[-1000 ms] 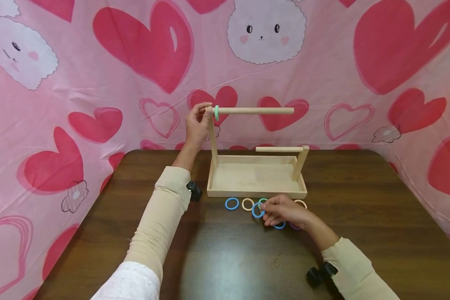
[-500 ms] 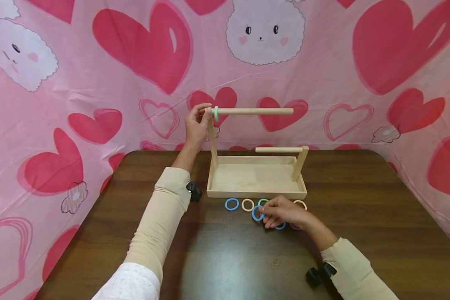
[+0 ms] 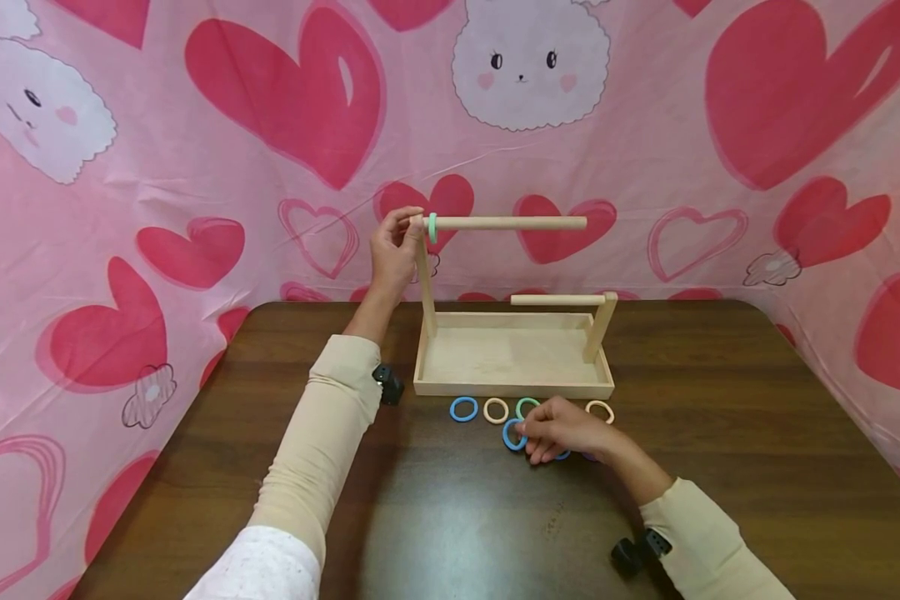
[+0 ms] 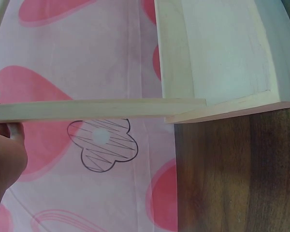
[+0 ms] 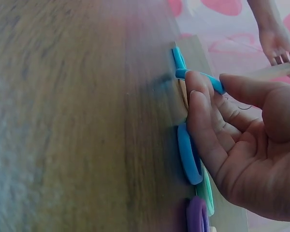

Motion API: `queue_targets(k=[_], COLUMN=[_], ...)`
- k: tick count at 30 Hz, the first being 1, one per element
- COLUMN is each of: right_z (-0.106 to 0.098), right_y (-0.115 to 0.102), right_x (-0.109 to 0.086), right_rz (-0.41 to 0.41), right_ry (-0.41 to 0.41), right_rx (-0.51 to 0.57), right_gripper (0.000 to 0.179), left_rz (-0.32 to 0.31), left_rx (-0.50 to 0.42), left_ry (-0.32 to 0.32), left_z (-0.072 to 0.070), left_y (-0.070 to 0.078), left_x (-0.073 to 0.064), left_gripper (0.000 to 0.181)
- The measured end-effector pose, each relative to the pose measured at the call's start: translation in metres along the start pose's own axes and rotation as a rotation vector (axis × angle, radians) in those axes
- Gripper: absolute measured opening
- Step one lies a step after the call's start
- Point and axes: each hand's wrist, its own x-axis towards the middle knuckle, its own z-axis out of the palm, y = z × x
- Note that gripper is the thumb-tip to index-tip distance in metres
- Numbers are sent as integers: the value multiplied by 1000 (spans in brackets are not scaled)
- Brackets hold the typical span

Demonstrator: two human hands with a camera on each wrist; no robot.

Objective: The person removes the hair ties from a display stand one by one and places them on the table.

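Note:
My left hand (image 3: 395,250) pinches the top of the tall post (image 3: 427,287) on the wooden stand, next to a green ring (image 3: 432,228) threaded on the upper dowel (image 3: 521,222). Low over the table, my right hand (image 3: 570,431) holds a blue ring (image 5: 218,86) between thumb and fingers. Under and beside that hand lie another blue ring (image 5: 186,154) and a purple ring (image 5: 197,215), both mostly hidden in the head view. A green ring (image 3: 520,406) lies just behind the held one.
The stand's shallow tray (image 3: 513,389) carries a shorter, lower dowel (image 3: 555,300) on its right post. Along its front lie a blue ring (image 3: 453,410), a beige ring (image 3: 487,411) and another beige ring (image 3: 600,405). A patterned cloth (image 3: 660,150) hangs behind the table.
My right hand has lowered slightly toward the near side with the blue ring, uncovering more of the green ring behind. The left hand stays at the post top.

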Motion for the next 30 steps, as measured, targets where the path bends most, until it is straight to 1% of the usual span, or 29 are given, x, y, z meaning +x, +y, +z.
queue_targets(k=[13, 18, 21, 30], right_z=[-5, -6, -7, -12], right_y=[1, 3, 4, 3], right_x=[-2, -3, -4, -8], right_rz=[15, -2, -8, 37], right_ry=[6, 4, -1, 29], right_rx=[8, 32, 48, 98], right_gripper=[32, 32, 36, 51], left_rz=[2, -2, -6, -14], left_rx=[-4, 5, 6, 24], left_ry=[-3, -5, -8, -5], left_z=[0, 0, 0, 0], left_y=[-3, -2, -2, 0], left_x=[0, 0, -1, 0], left_gripper=[24, 24, 24, 25])
